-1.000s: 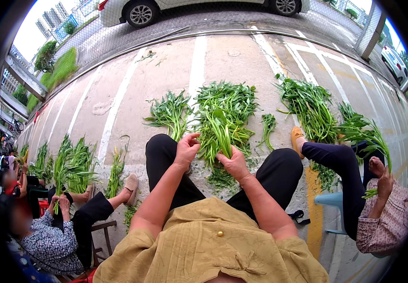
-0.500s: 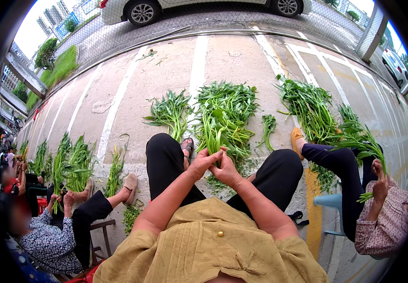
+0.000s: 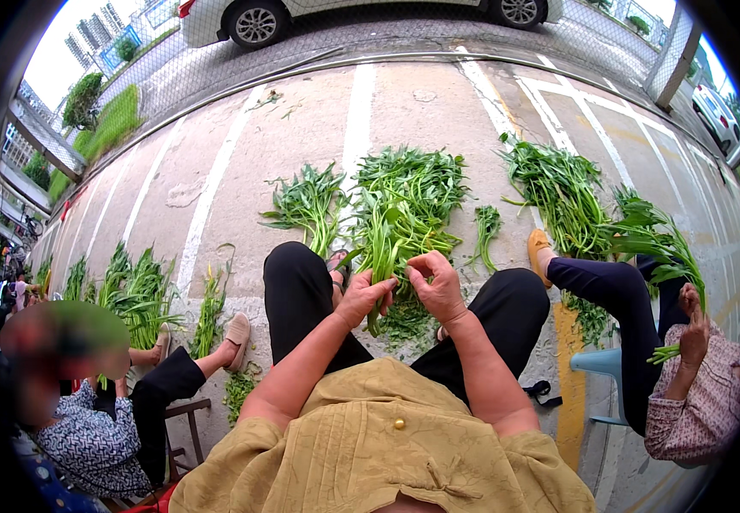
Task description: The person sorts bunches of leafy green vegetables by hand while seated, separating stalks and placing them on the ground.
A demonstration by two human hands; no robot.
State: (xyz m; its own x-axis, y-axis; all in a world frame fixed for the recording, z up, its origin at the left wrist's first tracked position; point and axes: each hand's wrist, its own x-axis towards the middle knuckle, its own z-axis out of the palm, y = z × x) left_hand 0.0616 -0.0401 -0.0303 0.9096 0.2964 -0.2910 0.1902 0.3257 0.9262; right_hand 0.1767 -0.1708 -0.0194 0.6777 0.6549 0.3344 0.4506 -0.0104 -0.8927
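Between my knees, my left hand (image 3: 364, 299) is closed round the stems of a small bunch of water spinach (image 3: 378, 261), its leaves pointing away from me. My right hand (image 3: 438, 289) is just to the right, apart from the bunch, with thumb and fingers pinched together; whatever they hold, if anything, is too small to make out. A big heap of water spinach (image 3: 417, 184) lies on the ground just beyond my hands. To its left lies a smaller heap (image 3: 306, 203), and to its right a thin bunch (image 3: 487, 231).
At the right, a person (image 3: 695, 393) by a blue stool (image 3: 601, 368) holds a bunch of greens, with another heap (image 3: 558, 192) beyond. Another person (image 3: 88, 436) sits at the left near more greens (image 3: 143, 295). Ahead, a wire fence (image 3: 387, 43) separates a parked car (image 3: 370, 7).
My hands were together on the bunch; now my right hand has moved off to the right and pinches. The left keeps the bunch, whose stem ends now show lower down.
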